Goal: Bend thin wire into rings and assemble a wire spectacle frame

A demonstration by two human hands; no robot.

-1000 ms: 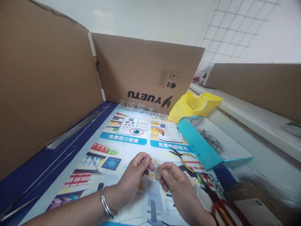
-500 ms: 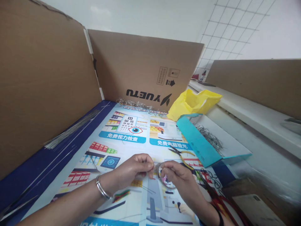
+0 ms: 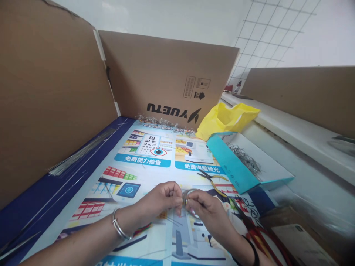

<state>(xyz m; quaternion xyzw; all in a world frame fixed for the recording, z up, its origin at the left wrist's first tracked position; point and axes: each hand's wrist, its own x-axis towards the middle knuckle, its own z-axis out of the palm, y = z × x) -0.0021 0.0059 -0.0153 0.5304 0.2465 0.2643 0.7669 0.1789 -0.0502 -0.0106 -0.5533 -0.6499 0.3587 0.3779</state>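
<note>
Near the bottom centre, my left hand [image 3: 168, 198] has its thumb and fingers pinched together, touching the left side of a thin round wire ring [image 3: 191, 192]. My right hand [image 3: 203, 203] pinches the same ring from the right, partly covering it. The fingertips of both hands nearly meet. Whatever small piece lies between my left fingertips is too small to make out. Beneath the hands lies a printed poster [image 3: 155, 173]. Pliers with yellow handles [image 3: 215, 181] rest just beyond my right hand.
A teal-edged box [image 3: 235, 166] holds tangled wire pieces, with a yellow bag [image 3: 227, 118] behind it. Red-handled scissors [image 3: 262, 236] and a phone [image 3: 302, 244] lie at right. Straight wires [image 3: 83, 153] lie left, cardboard panels [image 3: 166, 74] stand behind, and wire bits [image 3: 161, 122] line the back.
My right hand has moved slightly left, closer to my left hand, and the ring has turned to a narrower angle. The whole view has shifted a little.
</note>
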